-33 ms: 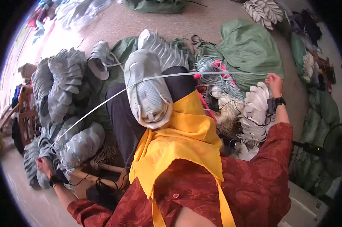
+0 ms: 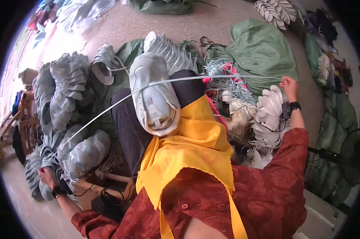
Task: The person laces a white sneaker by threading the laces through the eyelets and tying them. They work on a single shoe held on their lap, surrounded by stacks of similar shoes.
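A light grey shoe (image 2: 155,93) lies across my lap, its toe pointing away from me and its heel toward my yellow apron (image 2: 188,147). Over its middle runs a long white shoelace (image 2: 102,108), pulled taut out to both sides. At the far right my right hand (image 2: 289,87) pinches one end of the lace between closed fingers. My left hand (image 2: 47,176), low at the left, is closed around the other end, beside stacked grey shoe pieces. The lace crosses the shoe's opening and looks threaded there, but the exact holes are too small to make out.
Stacks of grey shoe uppers (image 2: 68,85) stand at the left. Right of my knees lie a bundle of pale blue laces (image 2: 243,89), white shoe pieces (image 2: 267,115) and a green sack (image 2: 261,47). A wooden frame (image 2: 104,186) is beside my left hip.
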### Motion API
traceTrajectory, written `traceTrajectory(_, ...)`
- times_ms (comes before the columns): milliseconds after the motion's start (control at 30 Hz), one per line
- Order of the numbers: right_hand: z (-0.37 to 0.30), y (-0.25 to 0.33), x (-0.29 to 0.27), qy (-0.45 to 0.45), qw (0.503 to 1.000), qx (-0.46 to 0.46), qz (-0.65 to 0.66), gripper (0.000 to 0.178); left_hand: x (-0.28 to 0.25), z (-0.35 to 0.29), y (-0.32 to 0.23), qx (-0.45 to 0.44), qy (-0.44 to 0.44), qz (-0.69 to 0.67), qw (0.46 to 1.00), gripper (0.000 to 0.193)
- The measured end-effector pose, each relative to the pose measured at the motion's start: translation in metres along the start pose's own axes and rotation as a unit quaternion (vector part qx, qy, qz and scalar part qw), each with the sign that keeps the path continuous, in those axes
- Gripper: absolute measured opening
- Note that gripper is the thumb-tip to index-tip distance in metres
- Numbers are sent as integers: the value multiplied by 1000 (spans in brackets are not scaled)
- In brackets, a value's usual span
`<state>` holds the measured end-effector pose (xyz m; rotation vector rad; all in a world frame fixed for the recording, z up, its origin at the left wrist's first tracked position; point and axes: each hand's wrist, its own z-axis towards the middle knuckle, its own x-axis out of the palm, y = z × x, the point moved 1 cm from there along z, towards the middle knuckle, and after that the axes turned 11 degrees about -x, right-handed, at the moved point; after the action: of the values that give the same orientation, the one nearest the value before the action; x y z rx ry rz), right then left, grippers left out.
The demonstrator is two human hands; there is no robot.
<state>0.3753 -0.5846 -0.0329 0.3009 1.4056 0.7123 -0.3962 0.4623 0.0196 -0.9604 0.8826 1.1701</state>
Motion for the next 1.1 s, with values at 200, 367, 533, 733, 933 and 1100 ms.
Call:
traceTrajectory(200,-8,-10,-26,-35,999,9,-26,20,10,-2,-3,18,1,12,1000,25)
traceTrajectory(367,-11,-10,7,60,995,33,-67,20,8,2,-20,68,26,4,997,25)
traceTrajectory(533,22,7,39,133,984,94,68,24,3,18,-90,112,8,21,993,25)
traceTrajectory(733,26,88,74,-45,909,31,412,24,-35,-26,-121,131,62,-123,982,25)
traceTrajectory(933,-89,304,167,344,834,99,419,26,-68,-266,-315,64,686,-309,655,12)
traceTrajectory(1100,-101,394,206,260,895,-293,212,16,-71,-334,-370,151,629,-435,626,10)
